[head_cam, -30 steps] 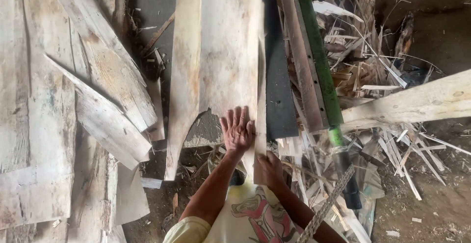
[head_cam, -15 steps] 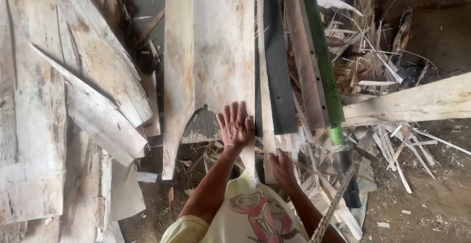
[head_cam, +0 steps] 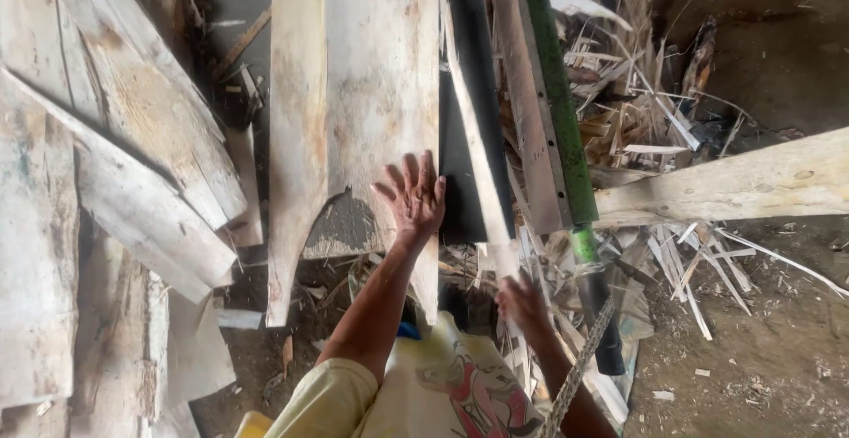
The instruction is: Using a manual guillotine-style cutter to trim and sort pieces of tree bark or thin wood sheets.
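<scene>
Head view: your left hand [head_cam: 414, 197] lies flat, fingers spread, on the pale plank [head_cam: 376, 93] — just right of it, your right hand [head_cam: 523, 301] grasps a thin slat [head_cam: 482, 164].

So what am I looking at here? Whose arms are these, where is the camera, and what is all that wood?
The camera sits on a person's head and looks down, so the two bare arms are their own. The left hand lies flat, fingers spread, against a wide pale board that leans in front of them. The right hand is lower, at the bottom end of a thin slat; it is blurred, so whether it grips is unclear. Beside it stand a dark board and a green pole. More planks are stacked on the left, and splinters litter the dirt floor.
</scene>
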